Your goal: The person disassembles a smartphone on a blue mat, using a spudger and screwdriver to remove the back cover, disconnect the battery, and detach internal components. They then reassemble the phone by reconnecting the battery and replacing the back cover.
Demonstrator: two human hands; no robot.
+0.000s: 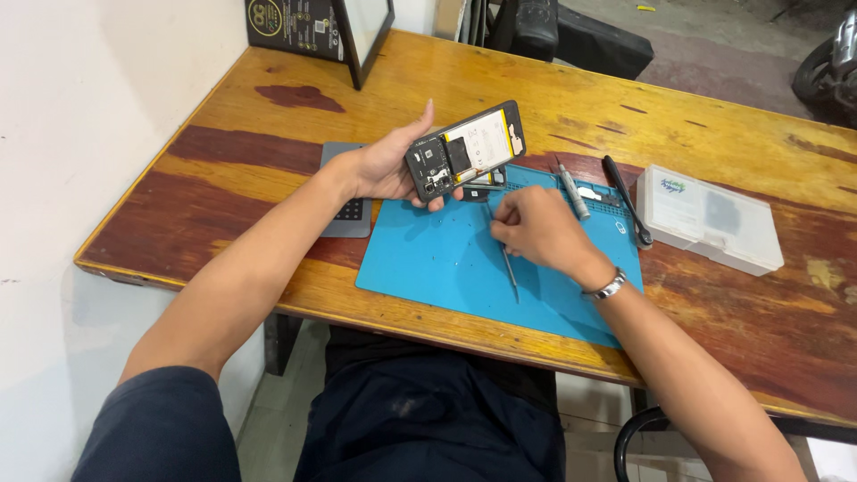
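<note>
My left hand holds an opened black phone above the far left corner of a blue work mat. The phone's back is off, showing a pale battery and dark circuit parts. My right hand rests on the mat just right of and below the phone. It grips a thin metal tool like a pen, and the tool's lower end points toward me. A small dark part lies on the mat just under the phone. A metal band is on my right wrist.
A silver screwdriver and a black tool lie at the mat's far right. A clear plastic box sits to the right. A grey calculator lies left of the mat. A dark frame leans at the wooden table's back.
</note>
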